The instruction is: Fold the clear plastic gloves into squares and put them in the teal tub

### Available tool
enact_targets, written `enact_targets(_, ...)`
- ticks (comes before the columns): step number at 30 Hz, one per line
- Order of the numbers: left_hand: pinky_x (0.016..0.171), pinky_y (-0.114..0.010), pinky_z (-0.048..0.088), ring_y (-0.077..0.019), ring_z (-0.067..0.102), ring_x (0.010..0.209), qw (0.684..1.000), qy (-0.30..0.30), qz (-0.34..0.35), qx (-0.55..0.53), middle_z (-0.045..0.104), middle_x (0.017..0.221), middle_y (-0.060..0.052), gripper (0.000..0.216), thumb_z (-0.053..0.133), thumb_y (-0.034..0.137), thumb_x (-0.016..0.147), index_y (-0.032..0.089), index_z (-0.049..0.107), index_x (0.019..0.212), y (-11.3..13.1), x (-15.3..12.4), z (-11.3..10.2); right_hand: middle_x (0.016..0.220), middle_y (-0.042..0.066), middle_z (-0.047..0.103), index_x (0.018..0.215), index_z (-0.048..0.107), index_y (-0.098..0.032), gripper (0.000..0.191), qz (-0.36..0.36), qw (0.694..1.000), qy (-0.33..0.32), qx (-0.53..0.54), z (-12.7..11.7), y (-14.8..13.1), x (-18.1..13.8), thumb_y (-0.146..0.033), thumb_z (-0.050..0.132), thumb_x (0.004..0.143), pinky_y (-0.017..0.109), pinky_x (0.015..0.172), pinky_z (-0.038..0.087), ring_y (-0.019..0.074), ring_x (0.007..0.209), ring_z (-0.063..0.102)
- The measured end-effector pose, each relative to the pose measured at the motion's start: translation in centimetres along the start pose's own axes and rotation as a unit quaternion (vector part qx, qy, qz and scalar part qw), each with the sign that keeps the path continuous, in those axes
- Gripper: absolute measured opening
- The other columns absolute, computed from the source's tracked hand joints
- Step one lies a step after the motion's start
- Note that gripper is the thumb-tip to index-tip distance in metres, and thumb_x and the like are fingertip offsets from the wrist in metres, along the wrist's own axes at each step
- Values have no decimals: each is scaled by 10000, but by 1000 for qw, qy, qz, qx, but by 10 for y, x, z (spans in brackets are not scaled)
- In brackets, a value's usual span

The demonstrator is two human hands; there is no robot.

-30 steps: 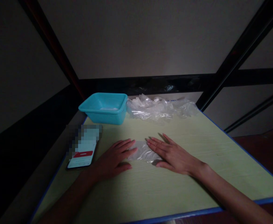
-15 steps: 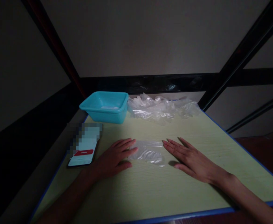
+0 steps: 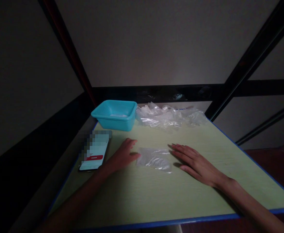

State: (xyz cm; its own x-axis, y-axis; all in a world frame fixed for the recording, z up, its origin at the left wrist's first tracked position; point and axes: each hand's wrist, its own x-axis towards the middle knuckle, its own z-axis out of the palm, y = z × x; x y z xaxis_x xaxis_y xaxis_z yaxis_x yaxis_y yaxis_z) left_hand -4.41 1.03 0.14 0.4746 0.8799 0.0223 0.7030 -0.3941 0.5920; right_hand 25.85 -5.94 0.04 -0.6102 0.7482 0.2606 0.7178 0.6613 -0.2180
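Note:
A small clear plastic bag [image 3: 153, 160] lies flat and slightly wrinkled on the table between my hands. My left hand [image 3: 123, 156] is at its left edge, fingers and thumb apart, with the thumb tip by the bag's edge; whether it touches the plastic I cannot tell. To the right of the bag, my right hand [image 3: 196, 163] rests palm down with its fingers stretched out. Its fingertips are close to the bag's upper right corner. Neither hand holds anything.
A turquoise plastic basin [image 3: 116, 123] with something white inside stands at the back left. Beside it lies a heap of crumpled clear plastic bags [image 3: 166, 117]. A phone [image 3: 95, 150] with a lit screen lies at left. The table [image 3: 156, 197] has a blue edge; a wall rises behind.
My left hand has come off the bag's left end, and its fingers now curve more. My right hand stays nearly in place. The view has shifted slightly.

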Motion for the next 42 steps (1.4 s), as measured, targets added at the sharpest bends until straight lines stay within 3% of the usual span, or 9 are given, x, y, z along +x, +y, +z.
enact_targets(3,822,-353,433,-229,526,948,999,-36,-31,25,550,978,-70,277,640,230,637,150,562,891,8,22,-4,1388,90,425,1301,447,-225,407,7,1000,19,2,0,-1,1,-333,416,911,474,998,388,242,1266,397)
enact_targets(8,676,-265,409,-194,527,783,996,-84,-32,8,488,682,19,214,698,156,511,174,505,600,19,43,-9,1347,98,473,1250,483,-207,358,21,999,31,10,-1,1,-2,-303,421,911,460,976,421,237,1236,433)
enact_targets(18,496,-199,304,-95,447,553,991,-94,-16,-95,427,599,89,337,525,-22,540,198,388,756,31,37,-4,1179,135,595,1132,564,-138,299,42,984,-23,169,-19,-10,57,-278,453,892,416,929,447,219,1088,552)
enact_targets(21,493,-184,312,-84,441,544,989,-81,-3,-127,408,599,102,407,528,-40,534,196,386,834,33,37,-5,1119,126,628,1090,581,-122,297,30,950,-67,303,-12,-11,90,-272,540,837,383,907,451,200,1023,585)
enact_targets(25,511,-178,341,-72,468,541,986,-56,9,-157,425,643,104,527,555,-29,544,196,381,989,37,38,-7,901,68,680,950,631,-111,310,24,843,-182,506,5,-5,123,-325,665,729,314,754,481,157,808,619)
enact_targets(30,509,-192,355,-74,507,526,970,-20,5,-241,505,722,69,588,621,30,554,200,411,1077,38,40,-10,579,-22,611,668,655,-110,203,49,815,-221,534,12,3,135,-297,730,649,207,507,390,73,514,507)
enact_targets(35,666,-279,438,-173,621,727,868,-22,-72,-490,644,882,-54,493,729,255,592,175,487,1014,30,45,-10,500,-41,566,636,661,-112,257,113,804,-161,561,8,4,127,-356,738,630,191,454,331,57,451,459)
enact_targets(39,813,-361,433,-266,623,917,745,-85,-168,-640,667,931,-152,488,536,530,745,98,559,970,20,43,-8,549,-26,608,668,673,-118,324,173,786,-73,589,6,-2,118,-428,741,605,193,471,345,58,465,476)
enact_targets(42,908,-374,395,-272,593,1015,688,-93,-191,-694,658,993,-183,545,409,562,798,70,568,969,17,39,-8,569,-13,629,653,676,-123,346,209,770,-9,603,6,-8,114,-449,757,570,196,483,354,63,479,490)
